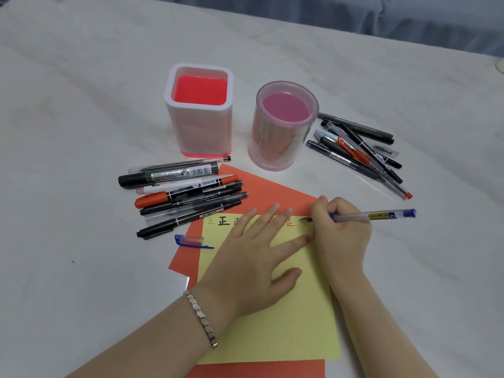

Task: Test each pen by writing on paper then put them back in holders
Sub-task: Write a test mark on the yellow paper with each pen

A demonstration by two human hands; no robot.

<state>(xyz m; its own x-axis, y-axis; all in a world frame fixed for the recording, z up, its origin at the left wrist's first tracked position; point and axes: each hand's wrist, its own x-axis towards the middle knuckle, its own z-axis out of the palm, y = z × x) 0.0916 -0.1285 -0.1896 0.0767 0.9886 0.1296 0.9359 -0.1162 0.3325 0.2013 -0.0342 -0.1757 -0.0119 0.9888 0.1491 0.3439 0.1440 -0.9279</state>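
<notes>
Right grip [341, 230] clamped on clear plastic gel pen with blue end [376, 215], nib at top right corner of yellow paper sheet [300, 309], likely starting next test mark. Left grip [253, 260] flat, fingers straight, pressing sheet so it won't slide. Blue pen cap [191, 240] lies off by sheet's left edge, for recapping later

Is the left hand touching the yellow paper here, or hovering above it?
Touching. The head view shows the left hand lying flat on the yellow paper, fingers spread, with no gap or shadow visible under palm or fingertips.
</notes>
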